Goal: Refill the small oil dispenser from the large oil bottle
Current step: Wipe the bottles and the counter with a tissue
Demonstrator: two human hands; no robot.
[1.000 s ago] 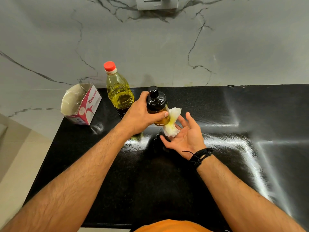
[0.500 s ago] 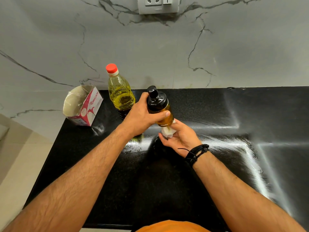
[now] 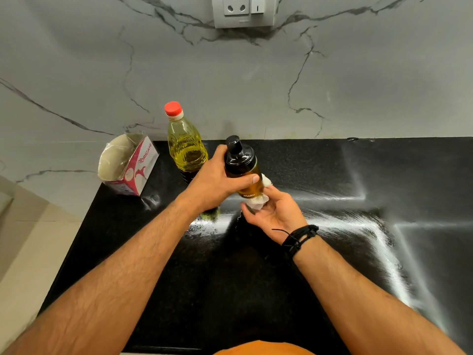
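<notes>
My left hand (image 3: 213, 181) grips the small oil dispenser (image 3: 243, 167), a glass bottle with a black pump top and amber oil inside, and holds it above the counter. My right hand (image 3: 275, 212) holds a white tissue (image 3: 259, 199) against the dispenser's lower side and base, fingers curled round it. The large oil bottle (image 3: 185, 147), clear with yellow oil and a red cap on, stands upright behind my left hand near the wall.
An opened pink and white tissue box (image 3: 128, 163) lies at the black counter's (image 3: 256, 290) back left corner. The counter's left edge drops to a pale floor. A socket plate (image 3: 243, 11) sits on the marble wall. Glare streaks cross the counter's right half.
My right hand, first open with the tissue beside the dispenser, closed round the dispenser's bottom with the tissue and now wraps it lower. The dispenser stays in my left hand.
</notes>
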